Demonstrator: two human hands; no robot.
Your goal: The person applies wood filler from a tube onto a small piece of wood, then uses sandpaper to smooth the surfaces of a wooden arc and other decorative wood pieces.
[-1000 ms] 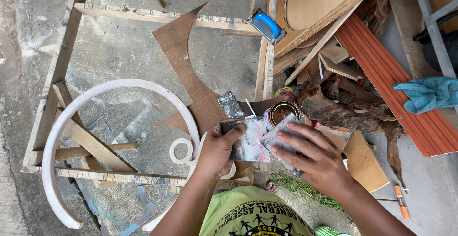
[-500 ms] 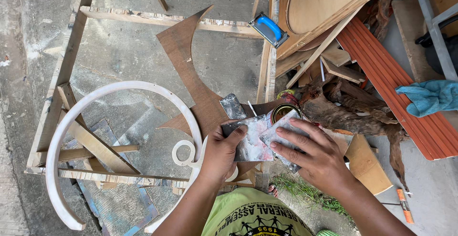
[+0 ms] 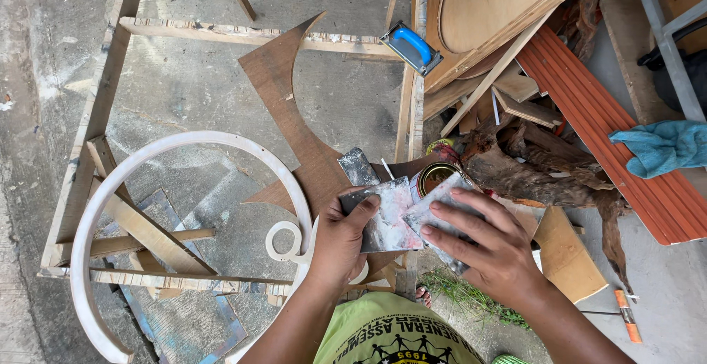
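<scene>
A rough wooden frame (image 3: 88, 150) is lying across the concrete floor, and a white curved ring piece (image 3: 147, 154) is resting on it, its scrolled end curling in just beside the person's left wrist. A brown plywood offcut (image 3: 283, 106) with a concave edge is sitting between the ring and a heap of scrap boards (image 3: 515, 106) at the right, where a teal cloth (image 3: 663, 147) is draped over orange ribbed panelling (image 3: 626, 136). A blue-handled sanding block (image 3: 411, 46) is perched on the frame's upright rail. Lower down, the left hand (image 3: 340, 242) is gripping a smeared flat metal plate (image 3: 387, 220), thumb on top and fingers underneath. The right hand (image 3: 495, 250) is pressing a second putty-covered scraper blade (image 3: 438, 213) with its fingers spread flat on it, the blade overlapping the plate's right edge. An open tin (image 3: 434, 176) is standing just behind both blades.
</scene>
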